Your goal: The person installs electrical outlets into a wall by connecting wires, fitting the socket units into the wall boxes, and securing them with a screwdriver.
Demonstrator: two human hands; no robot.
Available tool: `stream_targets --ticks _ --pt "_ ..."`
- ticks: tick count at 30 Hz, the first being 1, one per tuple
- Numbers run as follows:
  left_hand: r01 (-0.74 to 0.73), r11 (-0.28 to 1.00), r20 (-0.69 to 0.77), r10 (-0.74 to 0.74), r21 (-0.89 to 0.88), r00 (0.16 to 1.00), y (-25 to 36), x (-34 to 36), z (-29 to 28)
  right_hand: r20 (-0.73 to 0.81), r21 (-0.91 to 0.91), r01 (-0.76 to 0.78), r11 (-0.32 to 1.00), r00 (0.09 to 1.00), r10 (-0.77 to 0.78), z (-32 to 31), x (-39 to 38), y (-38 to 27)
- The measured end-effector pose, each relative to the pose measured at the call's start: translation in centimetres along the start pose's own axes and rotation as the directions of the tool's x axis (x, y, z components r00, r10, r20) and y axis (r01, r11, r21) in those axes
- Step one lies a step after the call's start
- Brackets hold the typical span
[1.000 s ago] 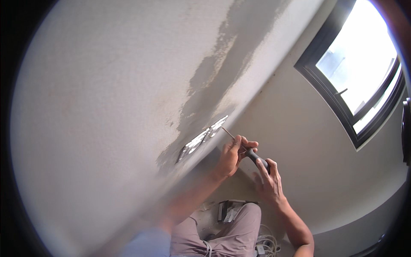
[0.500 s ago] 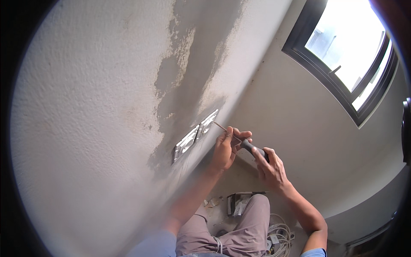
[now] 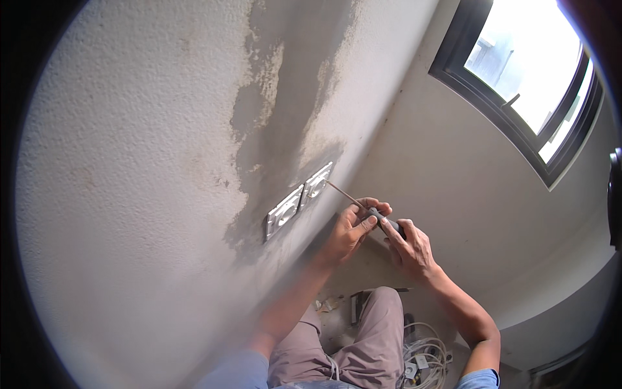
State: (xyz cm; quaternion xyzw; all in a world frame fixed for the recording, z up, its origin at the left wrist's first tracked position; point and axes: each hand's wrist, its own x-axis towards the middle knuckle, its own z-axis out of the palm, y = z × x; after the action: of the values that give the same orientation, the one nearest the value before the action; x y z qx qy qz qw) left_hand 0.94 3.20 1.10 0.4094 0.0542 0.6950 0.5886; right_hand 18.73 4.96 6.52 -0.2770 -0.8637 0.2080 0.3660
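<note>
On the wall, two square socket mounts (image 3: 284, 212) (image 3: 318, 181) with pale metal frames sit side by side in a band of grey plaster (image 3: 275, 120). A screwdriver (image 3: 346, 194) has its thin shaft angled to the right-hand mount, its tip at or very near that mount. My left hand (image 3: 351, 230) is closed round the front of the grey handle where it meets the shaft, thumb lying along it. My right hand (image 3: 411, 249) grips the rear of the handle, forefinger stretched along it.
The textured white wall (image 3: 123, 168) meets a second wall at a corner, with a dark-framed window (image 3: 492, 110) at upper right. Low down are my bent knees (image 3: 379, 324), coiled white cable (image 3: 427, 350) with small white fittings, a dark box (image 3: 356, 305) and small debris.
My left hand's thumb and fingers have shifted from around the shaft back onto the front of the handle. The view has swung, bringing both mounts into clearer sight.
</note>
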Motion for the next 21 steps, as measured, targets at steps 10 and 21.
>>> stream_targets --ticks 10,21 --pt "-0.078 0.992 -0.102 0.068 -0.098 0.992 -1.6 0.9 -1.9 0.073 0.171 -0.229 0.958 0.973 0.220 0.1 -0.1 -1.3" --pt "-0.170 0.985 -0.155 0.163 -0.031 0.974 -0.9 1.9 -3.3 0.457 0.598 -0.613 0.516 0.790 0.409 -1.4 0.7 -0.9"
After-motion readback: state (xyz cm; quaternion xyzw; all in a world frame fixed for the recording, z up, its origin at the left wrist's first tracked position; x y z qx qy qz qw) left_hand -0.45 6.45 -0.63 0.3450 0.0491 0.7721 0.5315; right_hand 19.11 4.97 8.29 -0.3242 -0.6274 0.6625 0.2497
